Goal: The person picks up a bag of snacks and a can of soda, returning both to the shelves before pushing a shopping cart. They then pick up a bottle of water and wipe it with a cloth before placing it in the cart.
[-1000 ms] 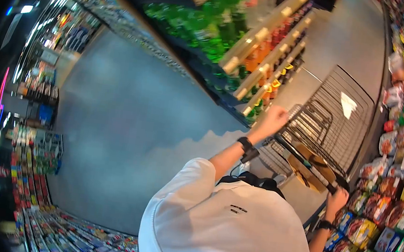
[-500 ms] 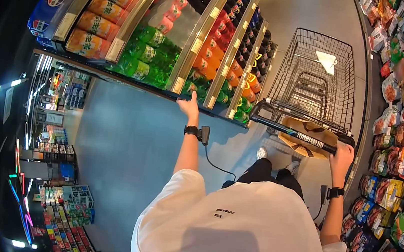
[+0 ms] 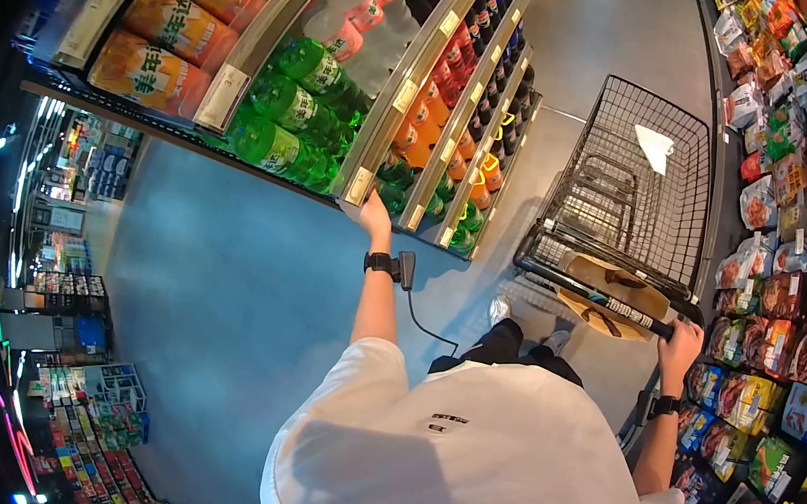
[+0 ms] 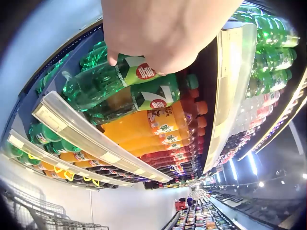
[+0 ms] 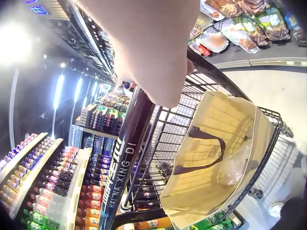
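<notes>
My left hand [image 3: 372,212] is in at the drinks shelf on the left. In the left wrist view it reaches over a green soda bottle [image 4: 98,86] with a green, white and red label, thumb tip against its side and the other fingers bent down out of sight; the hand covers the bottle's upper part. A second green bottle [image 4: 156,97] lies alongside it, with orange soda bottles [image 4: 153,125] beyond. My right hand [image 3: 682,345] grips the right end of the shopping cart's black handle [image 3: 609,299]. The cart basket [image 3: 635,170] is black wire.
A brown paper bag [image 5: 211,158] with dark handles hangs at the cart's near end. White paper [image 3: 654,148] lies in the basket. Packaged foods [image 3: 776,338] line the right side. Shelf rails with price tags [image 3: 359,186] edge the drinks. Grey floor [image 3: 217,290] stretches left.
My left hand has come off the cart area and moved left to the shelf, from outside the rail to the green bottles. My right hand stays on the cart handle. The view has turned.
</notes>
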`<state>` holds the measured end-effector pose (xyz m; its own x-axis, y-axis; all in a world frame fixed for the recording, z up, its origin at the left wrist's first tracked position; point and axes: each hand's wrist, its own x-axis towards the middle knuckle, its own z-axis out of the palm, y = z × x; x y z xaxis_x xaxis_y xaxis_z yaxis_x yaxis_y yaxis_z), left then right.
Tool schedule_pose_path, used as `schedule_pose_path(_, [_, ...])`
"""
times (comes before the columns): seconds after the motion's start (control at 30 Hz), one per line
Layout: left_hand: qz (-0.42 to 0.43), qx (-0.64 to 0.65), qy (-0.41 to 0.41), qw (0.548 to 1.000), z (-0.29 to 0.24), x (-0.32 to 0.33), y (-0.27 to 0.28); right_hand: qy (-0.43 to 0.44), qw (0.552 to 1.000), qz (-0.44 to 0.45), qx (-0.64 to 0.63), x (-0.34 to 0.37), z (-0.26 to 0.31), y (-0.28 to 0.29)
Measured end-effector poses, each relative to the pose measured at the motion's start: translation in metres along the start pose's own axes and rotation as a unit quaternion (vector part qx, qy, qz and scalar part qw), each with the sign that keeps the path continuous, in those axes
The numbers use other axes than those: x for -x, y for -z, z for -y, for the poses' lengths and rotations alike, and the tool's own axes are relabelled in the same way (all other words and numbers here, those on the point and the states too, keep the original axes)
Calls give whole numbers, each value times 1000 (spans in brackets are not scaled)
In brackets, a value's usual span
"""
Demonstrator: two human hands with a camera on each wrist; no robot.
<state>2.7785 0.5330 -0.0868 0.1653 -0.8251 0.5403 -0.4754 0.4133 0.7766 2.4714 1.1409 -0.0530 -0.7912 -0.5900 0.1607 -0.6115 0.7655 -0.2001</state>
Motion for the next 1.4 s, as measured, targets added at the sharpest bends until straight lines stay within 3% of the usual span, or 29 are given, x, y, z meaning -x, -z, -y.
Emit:
schedule_pose_path(0.03, [-27,42,-6,999,16,-2,-8,-3,1000,-4,4,1,2,0])
schedule_pose_path(0.17, [33,51,0,998,46,-2,-14,-1,1000,-22,14,2,7,-2])
schedule_pose_path(0.3, [57,16,17,998,-20,8,8,-13,999,0,36,-4,11,0])
schedule_pose_path(0.43, [46,3,-2,999,-50,12,15,-17,999,-3,33,-6,16,2])
schedule_pose_path(0.57, [40,30,50,998,-44,13,6,-24,999,15,46,-10,5,-3])
schedule_pose_path(0.67, [69,-3,51,996,-13,15,2,-19,999,11,49,-15,-10,-10])
schedule_pose_path(0.7, [40,-23,11,999,-16,17,-3,-21,999,18,46,-20,-11,-9])
schedule_pose_path(0.77, [89,-63,152,982,-25,21,-5,-22,999,21,41,-31,-15,-6])
schedule_pose_path(0.83, [97,-163,192,963,-9,30,-10,-18,999,16,36,-41,-19,-4])
schedule_pose_path(0.93, [125,-8,291,948,-37,60,-28,-1,999,-19,32,-59,-29,-3])
schedule_pose_path(0.97, [201,61,341,916,-9,73,-40,-5,999,-26,43,-66,-33,-1])
schedule_pose_path(1.0, [361,26,308,880,-33,79,-47,-13,999,5,31,-74,-37,-1])
schedule_pose_path(1.07, [485,81,200,848,-110,104,-74,22,999,-41,20,-85,-55,-9])
schedule_pose_path(1.1, [510,38,128,850,-174,116,-86,36,999,-32,5,-92,-63,-12])
schedule_pose_path(1.13, [538,68,-11,840,-223,126,-100,46,999,-26,-7,-102,-70,-13])
schedule_pose_path(1.2, [592,95,-199,775,-282,148,-125,55,996,-57,30,-117,-92,-24])
schedule_pose_path(1.23, [622,120,-221,742,-312,161,-137,82,992,-100,7,-125,-105,-33])
schedule_pose_path(1.27, [651,149,-245,703,-332,173,-146,36,995,-92,30,-140,-97,-20])
schedule_pose_path(1.3, [698,121,-241,663,-346,188,-160,58,996,-65,-14,-150,-109,-22])
schedule_pose_path(1.33, [740,81,-241,623,-353,196,-169,41,999,-12,-16,-166,-107,-8])
schedule_pose_path(1.4, [807,-95,-290,506,-329,212,-192,47,995,-49,-79,-188,-117,-8])
